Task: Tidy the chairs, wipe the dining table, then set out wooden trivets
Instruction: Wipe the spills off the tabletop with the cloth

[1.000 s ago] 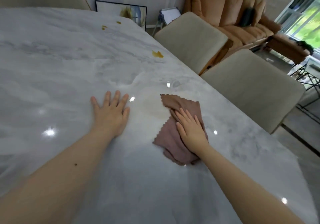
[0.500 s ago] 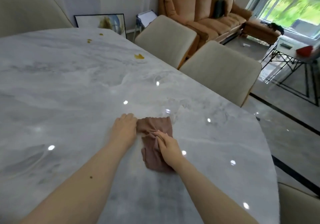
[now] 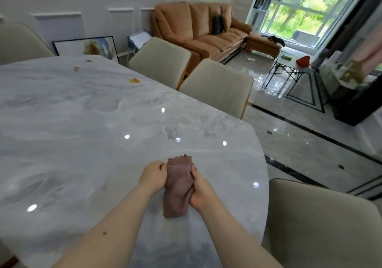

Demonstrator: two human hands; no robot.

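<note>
Moved: cloth (image 3: 178,187) now bunched up, nearer the worktop (image 3: 82,133) edge.
Left hand (image 3: 154,175): pinching the cloth.
Right hand (image 3: 201,191): gripping the cloth too.

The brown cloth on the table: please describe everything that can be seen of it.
The dusty brown-pink soft fabric cloth is folded into a long, narrow bundle with a ragged far edge. It lies on the glossy grey-white marble table near its rounded end. The left hand pinches its left side; the right hand grips its right side.
</note>
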